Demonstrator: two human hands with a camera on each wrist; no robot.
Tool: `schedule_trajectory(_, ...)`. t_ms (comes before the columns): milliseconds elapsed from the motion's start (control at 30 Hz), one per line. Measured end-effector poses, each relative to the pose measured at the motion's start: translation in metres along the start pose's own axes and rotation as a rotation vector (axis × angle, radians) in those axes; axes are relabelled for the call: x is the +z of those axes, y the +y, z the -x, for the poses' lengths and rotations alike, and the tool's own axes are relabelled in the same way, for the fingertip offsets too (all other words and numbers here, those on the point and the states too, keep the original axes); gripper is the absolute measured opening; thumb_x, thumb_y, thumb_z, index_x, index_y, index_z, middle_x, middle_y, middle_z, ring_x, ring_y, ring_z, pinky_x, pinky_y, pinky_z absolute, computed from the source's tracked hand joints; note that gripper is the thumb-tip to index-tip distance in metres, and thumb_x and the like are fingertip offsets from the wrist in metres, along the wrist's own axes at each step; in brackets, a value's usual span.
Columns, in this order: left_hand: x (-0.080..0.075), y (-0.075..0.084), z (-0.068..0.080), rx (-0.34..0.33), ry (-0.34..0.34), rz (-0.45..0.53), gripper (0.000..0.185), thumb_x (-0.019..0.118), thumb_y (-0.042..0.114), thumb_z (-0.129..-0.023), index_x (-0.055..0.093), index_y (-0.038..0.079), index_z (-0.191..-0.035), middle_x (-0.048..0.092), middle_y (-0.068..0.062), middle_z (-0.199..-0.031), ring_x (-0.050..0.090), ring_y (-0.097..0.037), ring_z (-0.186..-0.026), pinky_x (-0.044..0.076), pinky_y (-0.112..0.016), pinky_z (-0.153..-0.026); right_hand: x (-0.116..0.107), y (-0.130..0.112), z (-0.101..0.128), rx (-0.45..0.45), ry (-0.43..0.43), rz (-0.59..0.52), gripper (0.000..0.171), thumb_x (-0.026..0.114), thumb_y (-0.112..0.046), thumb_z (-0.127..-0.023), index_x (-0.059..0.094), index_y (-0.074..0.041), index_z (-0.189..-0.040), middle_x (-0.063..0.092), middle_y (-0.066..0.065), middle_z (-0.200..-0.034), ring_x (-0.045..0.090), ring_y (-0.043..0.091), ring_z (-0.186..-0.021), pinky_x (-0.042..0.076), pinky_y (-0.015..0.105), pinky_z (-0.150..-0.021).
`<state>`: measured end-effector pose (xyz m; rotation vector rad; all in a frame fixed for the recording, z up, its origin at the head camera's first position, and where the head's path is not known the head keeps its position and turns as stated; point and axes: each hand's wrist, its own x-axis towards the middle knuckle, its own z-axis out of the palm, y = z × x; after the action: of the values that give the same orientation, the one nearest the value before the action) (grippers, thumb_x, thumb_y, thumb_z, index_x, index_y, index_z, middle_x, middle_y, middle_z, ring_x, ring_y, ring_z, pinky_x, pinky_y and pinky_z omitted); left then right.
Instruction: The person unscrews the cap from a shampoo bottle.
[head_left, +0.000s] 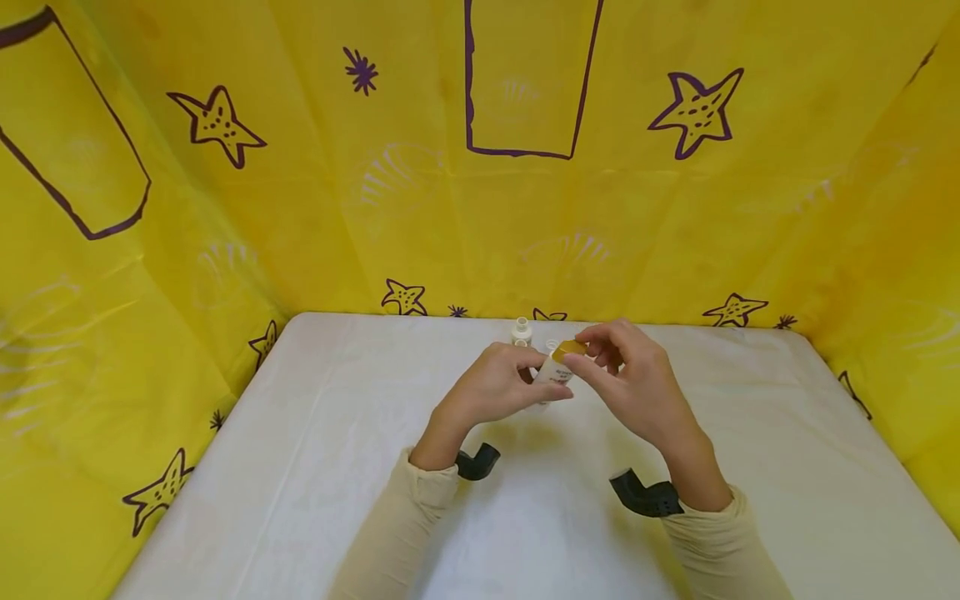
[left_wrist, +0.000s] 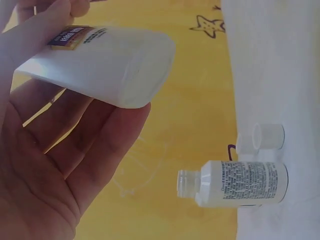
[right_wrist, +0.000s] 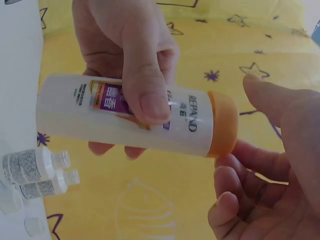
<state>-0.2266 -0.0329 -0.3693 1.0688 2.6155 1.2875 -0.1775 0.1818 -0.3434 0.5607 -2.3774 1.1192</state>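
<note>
My left hand (head_left: 497, 385) grips a white plastic bottle (right_wrist: 187, 134) with a purple and orange label, held tilted above the table. An orange cap (right_wrist: 225, 124) is on its end. In the right wrist view, the left thumb lies across the label, with fingers behind the bottle. My right hand (head_left: 636, 379) is at the cap; a fingertip touches its lower edge while the thumb (right_wrist: 267, 95) stands apart from it. In the left wrist view, the bottle's flat base (left_wrist: 150, 70) faces the small bottles.
Two small white bottles (right_wrist: 27, 167) without caps stand on the white table (head_left: 315, 500). Two white caps (left_wrist: 270, 136) sit beside them. Yellow cloth (head_left: 420, 225) with starfish drawings rises behind and at both sides.
</note>
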Motion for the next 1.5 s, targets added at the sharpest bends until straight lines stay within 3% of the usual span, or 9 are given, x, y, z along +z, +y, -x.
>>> schedule_trajectory(167,0.003,0.002,0.0,0.043,0.004,-0.029,0.039,0.079,0.046,-0.088,0.055,0.024,-0.067,0.047,0.01,-0.06,0.047,-0.004,-0.052,0.035,-0.02,-0.05,0.004,-0.003,0.001,0.035,0.018,0.035,0.025,0.082,-0.018,-0.086,0.065,-0.009,-0.102,0.058,0.002,-0.086,0.049,0.013,-0.074,0.043,0.021,-0.065)
schedule_trajectory(300,0.004,0.003,0.0,0.071,0.008,-0.053,0.04,0.079,0.044,-0.088,0.053,0.023,-0.066,0.045,0.01,-0.059,0.044,-0.003,-0.05,0.033,-0.019,-0.05,0.005,-0.004,0.002,0.026,0.017,0.02,0.024,0.08,-0.016,-0.089,0.065,-0.007,-0.105,0.062,0.002,-0.092,0.054,0.01,-0.08,0.047,0.02,-0.068)
schedule_trajectory(467,0.003,0.004,0.0,0.091,0.032,-0.054,0.026,0.082,0.039,-0.086,0.064,0.023,-0.075,0.057,0.011,-0.063,0.049,-0.005,-0.055,0.038,-0.019,-0.051,0.002,-0.003,0.002,-0.047,-0.01,-0.056,0.029,0.074,-0.005,-0.091,0.069,-0.011,-0.119,0.07,0.002,-0.11,0.058,0.009,-0.097,0.049,0.02,-0.072)
schedule_trajectory(600,0.001,0.005,-0.001,0.092,0.053,-0.055,0.029,0.083,0.038,-0.085,0.063,0.02,-0.074,0.063,0.009,-0.068,0.053,-0.006,-0.06,0.041,-0.019,-0.053,-0.001,-0.005,0.002,-0.103,-0.063,-0.115,0.039,0.066,-0.001,-0.096,0.068,-0.018,-0.131,0.069,0.0,-0.125,0.057,0.007,-0.107,0.049,0.017,-0.079)
schedule_trajectory(833,-0.001,0.003,-0.001,0.067,0.057,-0.018,0.021,0.085,0.036,-0.084,0.073,0.019,-0.086,0.073,0.009,-0.082,0.061,-0.007,-0.071,0.05,-0.021,-0.059,-0.002,-0.007,0.001,-0.133,-0.071,-0.14,0.05,0.066,0.003,-0.095,0.061,-0.014,-0.142,0.065,0.004,-0.138,0.06,0.008,-0.115,0.05,0.014,-0.09)
schedule_trajectory(933,0.0,0.004,-0.001,0.079,0.055,-0.006,0.026,0.084,0.038,-0.084,0.067,0.019,-0.078,0.064,0.008,-0.07,0.057,-0.008,-0.066,0.045,-0.02,-0.056,-0.002,-0.008,0.001,-0.106,-0.017,-0.13,0.051,0.072,0.002,-0.09,0.063,-0.012,-0.138,0.067,0.005,-0.133,0.059,0.009,-0.108,0.051,0.014,-0.083)
schedule_trajectory(1067,0.002,0.004,-0.001,0.102,0.051,0.015,0.046,0.083,0.04,-0.085,0.049,0.017,-0.065,0.045,0.006,-0.058,0.048,-0.009,-0.056,0.034,-0.02,-0.051,0.001,-0.013,0.002,-0.05,0.106,-0.075,0.039,0.081,-0.003,-0.084,0.07,-0.01,-0.122,0.062,0.004,-0.1,0.051,0.009,-0.086,0.043,0.015,-0.069)
schedule_trajectory(1167,0.003,0.004,-0.001,0.106,0.05,0.027,0.05,0.083,0.04,-0.084,0.044,0.018,-0.063,0.041,0.007,-0.057,0.046,-0.011,-0.053,0.03,-0.019,-0.05,0.004,-0.016,0.002,-0.023,0.177,-0.023,0.031,0.085,-0.009,-0.082,0.072,-0.008,-0.11,0.051,0.005,-0.083,0.044,0.011,-0.075,0.038,0.017,-0.065)
schedule_trajectory(1500,0.005,0.005,0.0,0.073,0.039,0.014,0.054,0.084,0.04,-0.084,0.042,0.013,-0.062,0.043,0.004,-0.056,0.05,-0.015,-0.054,0.033,-0.02,-0.05,0.015,-0.019,0.003,0.023,0.164,0.039,0.023,0.085,-0.019,-0.084,0.075,-0.013,-0.104,0.054,0.003,-0.084,0.049,0.011,-0.077,0.045,0.021,-0.065)
